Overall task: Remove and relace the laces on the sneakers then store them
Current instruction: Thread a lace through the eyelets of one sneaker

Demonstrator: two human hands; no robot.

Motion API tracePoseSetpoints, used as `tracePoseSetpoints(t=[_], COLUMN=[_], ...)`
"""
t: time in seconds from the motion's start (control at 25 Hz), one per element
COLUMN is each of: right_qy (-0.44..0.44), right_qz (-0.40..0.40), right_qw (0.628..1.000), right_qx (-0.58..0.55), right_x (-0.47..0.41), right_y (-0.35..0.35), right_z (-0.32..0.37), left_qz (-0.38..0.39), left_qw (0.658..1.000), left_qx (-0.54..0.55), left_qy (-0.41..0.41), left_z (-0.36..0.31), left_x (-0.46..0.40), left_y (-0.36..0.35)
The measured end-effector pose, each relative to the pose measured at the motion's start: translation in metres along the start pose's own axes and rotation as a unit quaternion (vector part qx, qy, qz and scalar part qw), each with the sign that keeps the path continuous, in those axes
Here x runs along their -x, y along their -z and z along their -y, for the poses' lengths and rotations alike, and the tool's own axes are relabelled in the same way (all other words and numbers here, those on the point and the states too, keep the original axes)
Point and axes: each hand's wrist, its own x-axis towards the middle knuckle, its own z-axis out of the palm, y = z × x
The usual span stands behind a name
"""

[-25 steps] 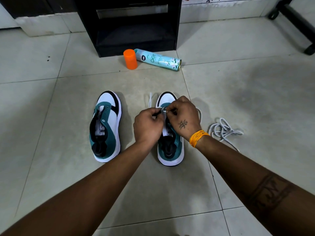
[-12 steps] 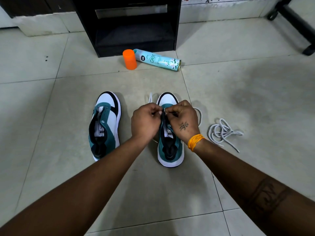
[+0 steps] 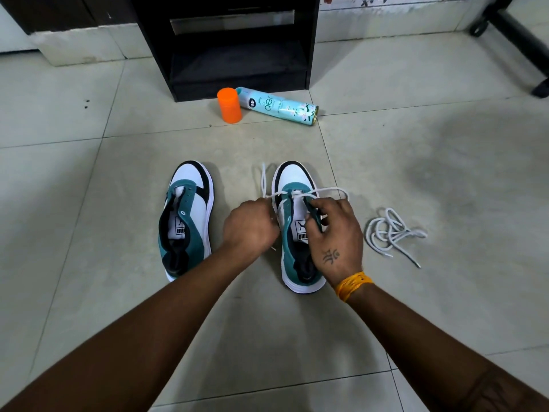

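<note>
Two teal, white and black sneakers stand side by side on the tiled floor, toes pointing away from me. The left sneaker has no lace. The right sneaker carries a white lace threaded through its front eyelets, with loops trailing to both sides. My left hand is curled beside the shoe's left edge and pinches one end of that lace. My right hand grips the shoe's teal right eyelet flap. A second white lace lies in a loose heap on the floor to the right.
An orange cap stands beside a light blue spray can lying on its side, just in front of a black shelf unit. A black chair base reaches in at the top right.
Both hands have drawn back from the front eyelets toward me and moved apart. The lace now shows crossed over the toe end, with the left hand pulling it out to the left.
</note>
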Motion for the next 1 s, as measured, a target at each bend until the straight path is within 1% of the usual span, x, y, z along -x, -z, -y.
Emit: tracePoseSetpoints(t=[0.04,0.08,0.12,0.16,0.2,0.28,0.32,0.44,0.48,0.52,0.56,0.64,0.68,0.72,0.76,0.8,0.88,0.96,1.0], right_qy=[0.001,0.002,0.003,0.004,0.003,0.005,0.007,0.008,0.007,0.006,0.005,0.006,0.005,0.004,0.003,0.002,0.003,0.004,0.003], right_qz=[-0.002,-0.002,-0.001,0.001,0.002,0.005,0.006,0.004,0.003,0.002,0.001,0.0,0.001,0.004,0.005,0.004,-0.002,-0.004,-0.003], right_qw=[1.0,1.0,1.0,1.0,1.0,1.0,1.0,1.0,1.0,1.0,1.0,1.0,1.0,1.0,1.0,1.0,1.0,1.0,1.0], right_qx=[-0.004,-0.005,-0.007,-0.009,-0.01,-0.01,-0.01,-0.019,-0.021,-0.023,-0.024,-0.026,-0.025,-0.023,-0.022,-0.021,-0.021,-0.022,-0.023], right_x=[0.0,0.0,0.0,0.001,0.001,0.0,0.0,0.0,0.0,-0.001,-0.001,-0.001,-0.001,-0.001,-0.001,-0.001,0.0,0.0,0.0], right_y=[-0.001,-0.001,-0.001,-0.001,-0.001,-0.001,-0.002,-0.002,-0.003,-0.003,-0.003,-0.003,-0.003,-0.003,-0.003,-0.003,-0.002,-0.001,-0.002], right_z=[-0.001,-0.001,-0.001,-0.001,-0.002,-0.004,-0.004,-0.003,-0.003,-0.003,-0.003,-0.004,-0.005,-0.005,-0.005,-0.005,-0.005,-0.005,-0.005], left_qz=[0.04,0.066,0.07,0.049,0.01,-0.075,-0.1,-0.124,-0.118,-0.096,-0.059,0.028,0.051,0.055,0.041,0.011,-0.057,-0.096,-0.095], left_qw=[0.997,0.993,0.993,0.996,0.999,0.994,0.991,0.986,0.987,0.992,0.995,0.989,0.984,0.984,0.989,0.994,0.992,0.985,0.987], left_qx=[-0.063,-0.093,-0.092,-0.067,-0.029,0.039,0.058,0.079,0.068,0.034,-0.023,-0.14,-0.168,-0.164,-0.132,-0.083,0.0,0.027,0.008], left_qy=[-0.011,-0.015,-0.018,-0.027,-0.039,-0.064,-0.072,-0.081,-0.081,-0.079,-0.071,-0.048,-0.041,-0.044,-0.058,-0.076,-0.116,-0.138,-0.131], left_z=[0.001,0.003,0.003,0.003,0.001,-0.006,-0.008,-0.006,-0.003,0.001,0.005,0.009,0.011,0.013,0.013,0.014,0.011,0.009,0.01], left_x=[0.003,0.004,0.005,0.004,0.003,0.002,0.001,-0.001,0.0,-0.001,-0.003,-0.008,-0.01,-0.013,-0.016,-0.017,-0.017,-0.014,-0.013], left_y=[0.002,0.002,0.004,0.005,0.007,0.008,0.009,0.008,0.007,0.007,0.008,0.009,0.009,0.008,0.007,0.006,0.004,0.006,0.007])
